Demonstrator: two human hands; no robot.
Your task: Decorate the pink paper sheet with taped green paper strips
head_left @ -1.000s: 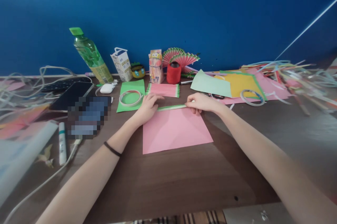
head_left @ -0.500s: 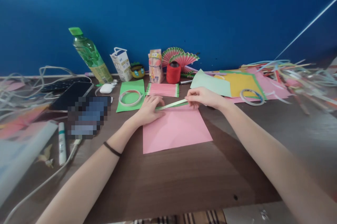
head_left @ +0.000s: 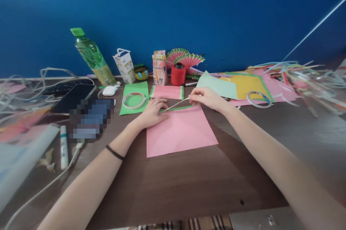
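In front of me a pink paper sheet (head_left: 181,132) lies flat on the table, with a green band (head_left: 186,107) along its far edge. My left hand (head_left: 154,112) rests on the sheet's far left corner, fingers spread and lying down. From near its fingertips a thin pale strip (head_left: 177,104) slants up to my right hand (head_left: 202,97), which pinches the strip's other end above the far edge. The strip looks like tape backing paper, and its left end is hidden by my left fingers.
Beyond the sheet lie pleated pink paper (head_left: 167,92), a red thread spool (head_left: 178,75) and pink-green paper fans (head_left: 186,58). Tape rolls sit on green paper (head_left: 135,86) at left and yellow paper (head_left: 248,85) at right. A bottle (head_left: 93,57), phone (head_left: 92,118) and marker (head_left: 63,147) stand or lie left.
The pale strip now appears narrower, turned edge-on, and lifted off the green band at its right end. My right hand has shifted slightly up and left. The left hand stays put.
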